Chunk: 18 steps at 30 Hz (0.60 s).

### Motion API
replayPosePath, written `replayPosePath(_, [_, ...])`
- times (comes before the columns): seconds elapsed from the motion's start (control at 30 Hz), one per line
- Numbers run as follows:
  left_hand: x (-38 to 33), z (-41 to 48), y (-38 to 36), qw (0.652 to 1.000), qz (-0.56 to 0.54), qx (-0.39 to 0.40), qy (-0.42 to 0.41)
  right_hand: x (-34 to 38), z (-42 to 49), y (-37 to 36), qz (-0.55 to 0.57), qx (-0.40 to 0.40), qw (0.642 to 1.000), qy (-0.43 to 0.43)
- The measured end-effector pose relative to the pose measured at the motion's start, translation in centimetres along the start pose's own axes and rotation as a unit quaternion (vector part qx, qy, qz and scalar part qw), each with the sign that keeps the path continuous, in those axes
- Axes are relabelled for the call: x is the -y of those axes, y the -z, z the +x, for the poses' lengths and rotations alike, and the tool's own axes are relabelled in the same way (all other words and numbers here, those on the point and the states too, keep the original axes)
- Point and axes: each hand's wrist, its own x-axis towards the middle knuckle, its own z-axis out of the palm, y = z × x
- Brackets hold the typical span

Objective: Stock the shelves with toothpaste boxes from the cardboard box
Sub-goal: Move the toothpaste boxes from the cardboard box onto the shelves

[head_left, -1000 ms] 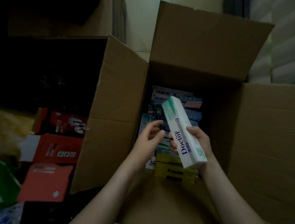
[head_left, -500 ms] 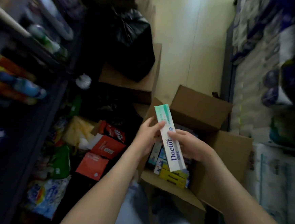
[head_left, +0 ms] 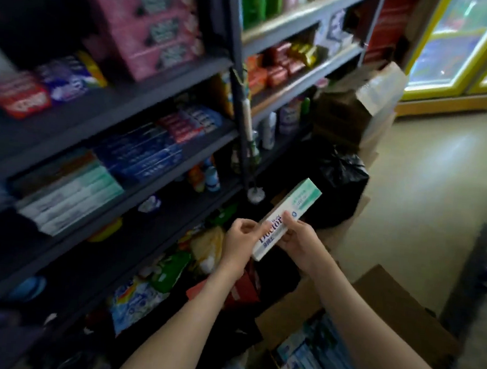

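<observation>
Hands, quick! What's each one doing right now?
Left hand: fingers curled, pinching the left edge of the toothpaste box.
Right hand: holding the same box, fingers curled over its middle.

Left of my left hand (head_left: 239,239), the dark shelf (head_left: 154,190) carries white-green toothpaste boxes (head_left: 72,197) beside blue boxes (head_left: 142,153). Below that hand, the cardboard box (head_left: 401,307) sits on the floor (head_left: 426,175).
</observation>
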Motion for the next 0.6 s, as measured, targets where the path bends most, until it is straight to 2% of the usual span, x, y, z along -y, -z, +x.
replayPosePath(0.13, [-1.6, 0.0, 6.2, 0.978, -0.122, -0.17, -0.001, -1.2, 2.7, -7.9, 0.027, 0.077, 0.997, -0.006])
replayPosePath(0.27, [-1.6, -0.1, 11.7, 0.95, -0.182, -0.252, -0.016, -2.9, 5.1, -14.2, -0.002, 0.135, 0.99, -0.05])
replayPosePath(0.47, [-0.4, 0.1, 21.6, 0.937, -0.192, -0.291, -0.009, -3.7, 9.7, -19.5, -0.125, 0.093, 0.988, -0.002])
replayPosePath(0.6, [0.8, 0.4, 27.2, 0.928, -0.223, -0.299, 0.015, -3.9, 11.9, -22.4, -0.286, 0.155, 0.945, -0.025])
